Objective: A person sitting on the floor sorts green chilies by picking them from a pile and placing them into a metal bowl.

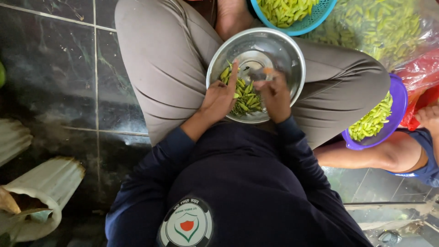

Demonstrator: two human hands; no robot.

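A round steel bowl (283,50) rests on my lap between my crossed legs in grey trousers. Inside it lies a small heap of green chillies (247,98). My left hand (219,98) reaches into the bowl with the forefinger stretched out and touches the chillies at the near left. My right hand (275,93) is also in the bowl, its fingers pinched together on something small; the hand is blurred, so what it holds is unclear. Both arms wear dark blue sleeves.
A teal basket (315,20) of green chillies stands beyond the bowl. A clear plastic bag (388,27) holds many more at the top right. A purple bowl (398,98) of chillies sits on another person's leg (366,158) at the right. White sacks (45,183) lie on the dark tiled floor at the left.
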